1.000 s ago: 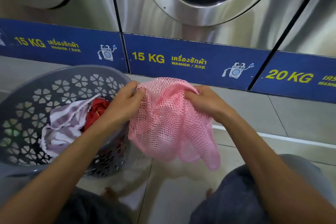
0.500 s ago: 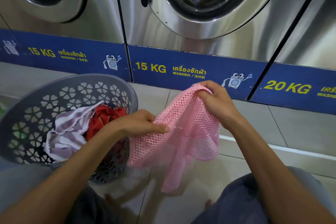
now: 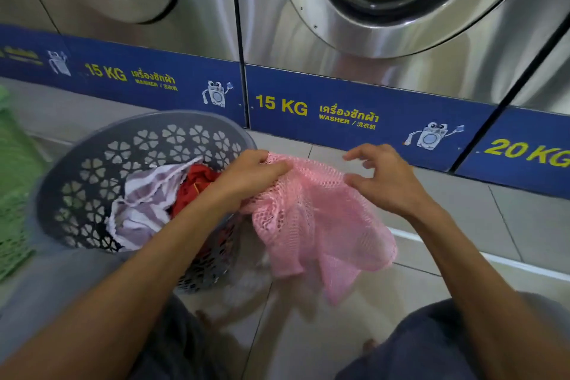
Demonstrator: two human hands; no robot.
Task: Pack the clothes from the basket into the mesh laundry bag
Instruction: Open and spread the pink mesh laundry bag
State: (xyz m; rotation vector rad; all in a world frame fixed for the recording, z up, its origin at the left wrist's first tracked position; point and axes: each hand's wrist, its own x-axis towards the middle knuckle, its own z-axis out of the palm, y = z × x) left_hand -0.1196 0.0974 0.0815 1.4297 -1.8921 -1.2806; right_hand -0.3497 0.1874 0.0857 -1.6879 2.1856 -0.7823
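left hand [image 3: 249,174]: fingers curled round the top edge of the pink mesh laundry bag [image 3: 311,222], bunching the netting in a pinch. it's carrying the bag's whole weight, which is why the rest just droops.

right hand [image 3: 382,182]: hovering just beside the bag's upper edge, fingers spread and loosely bent, holding nothing. the thumb looks like it's brushing the mesh but i can't tell for sure. my guess is it's hunting for the opening.

bag: hangs in the air between the two hands, over the tiled floor [image 3: 462,225] and right next to the basket, no clothes in it as far as i can see (you can see straight through the netting). kept close to the basket so the transfer is short, i'd say.

basket: round grey plastic laundry basket with flower-shaped cutouts [image 3: 92,176], tipped toward the person so the contents are easy to reach.

clothes: white and lilac striped garment [image 3: 145,197] and red garment [image 3: 197,185], both lying in the basket, untouched.

progress: packing not started yet, the mouth needs opening first.

background: steel front-loading washers [image 3: 385,25] with blue 15 kg labels, and something green and mesh-like [image 3: 15,188] at the left edge.
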